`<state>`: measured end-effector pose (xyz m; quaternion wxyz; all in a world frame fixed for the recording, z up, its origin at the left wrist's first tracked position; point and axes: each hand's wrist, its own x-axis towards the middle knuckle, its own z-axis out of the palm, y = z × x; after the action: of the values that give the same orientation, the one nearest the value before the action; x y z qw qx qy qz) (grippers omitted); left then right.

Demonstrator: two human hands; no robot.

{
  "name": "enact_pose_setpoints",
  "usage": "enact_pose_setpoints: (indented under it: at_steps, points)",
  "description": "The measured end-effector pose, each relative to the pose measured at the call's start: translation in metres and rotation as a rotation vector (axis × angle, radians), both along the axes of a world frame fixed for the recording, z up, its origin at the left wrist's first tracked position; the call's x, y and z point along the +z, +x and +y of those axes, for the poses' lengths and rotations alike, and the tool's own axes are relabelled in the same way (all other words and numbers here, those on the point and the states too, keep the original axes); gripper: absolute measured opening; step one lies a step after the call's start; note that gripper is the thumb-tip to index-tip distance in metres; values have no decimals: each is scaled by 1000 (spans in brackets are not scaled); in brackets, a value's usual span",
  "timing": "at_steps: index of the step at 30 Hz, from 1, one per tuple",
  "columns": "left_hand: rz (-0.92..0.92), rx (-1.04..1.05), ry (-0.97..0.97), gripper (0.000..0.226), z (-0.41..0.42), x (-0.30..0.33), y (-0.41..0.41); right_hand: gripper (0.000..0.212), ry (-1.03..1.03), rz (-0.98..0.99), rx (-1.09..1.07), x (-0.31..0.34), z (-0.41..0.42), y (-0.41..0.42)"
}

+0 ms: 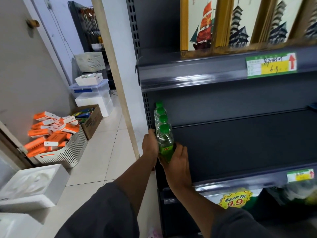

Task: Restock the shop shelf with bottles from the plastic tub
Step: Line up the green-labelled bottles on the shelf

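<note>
Several clear bottles with green caps stand in a row (161,117) front to back at the far left end of the dark grey middle shelf (240,148). The front bottle (165,143) has a green label. My left hand (151,145) lies against its left side at the shelf's upright. My right hand (176,158) wraps round its lower part from the right. Both hands hold this front bottle on the shelf. The plastic tub is not in view.
Framed pictures (240,23) stand on the top shelf, above a price tag (271,65). A yellow 9.9 sticker (235,200) hangs below. On the tiled floor at left are a white basket of orange boxes (56,140), foam boxes (32,186), a cardboard carton (89,117) and stacked tubs (91,86).
</note>
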<state>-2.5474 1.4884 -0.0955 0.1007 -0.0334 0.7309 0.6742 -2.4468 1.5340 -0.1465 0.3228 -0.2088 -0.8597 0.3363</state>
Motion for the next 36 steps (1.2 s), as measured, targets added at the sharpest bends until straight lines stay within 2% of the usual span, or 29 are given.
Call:
enact_pose_setpoints:
  at_steps: [6, 10, 16, 20, 24, 27, 30, 36]
  points:
    - [-12, 31, 8, 57, 4, -3, -5, 73, 4, -2, -20, -1, 2, 0]
    - [-30, 121, -60, 48, -3, -5, -5, 81, 8, 0, -3, 2, 4, 3]
    - [363, 149, -403, 41, -30, 1, 13, 94, 91, -54, 62, 11, 20, 26]
    - [568, 118, -571, 40, -27, 14, 33, 90, 203, -83, 74, 26, 27, 47]
    - [893, 145, -763, 41, -32, 25, 65, 82, 241, -101, 44, 47, 41, 73]
    - [1138, 64, -903, 42, -40, 29, 81, 77, 295, -125, 10, 59, 56, 90]
    - [1261, -41, -962, 43, -39, 34, 94, 76, 312, -153, -31, 69, 74, 106]
    - [1395, -223, -938, 33, 0, 44, 130, 75, 374, -200, -98, 78, 117, 152]
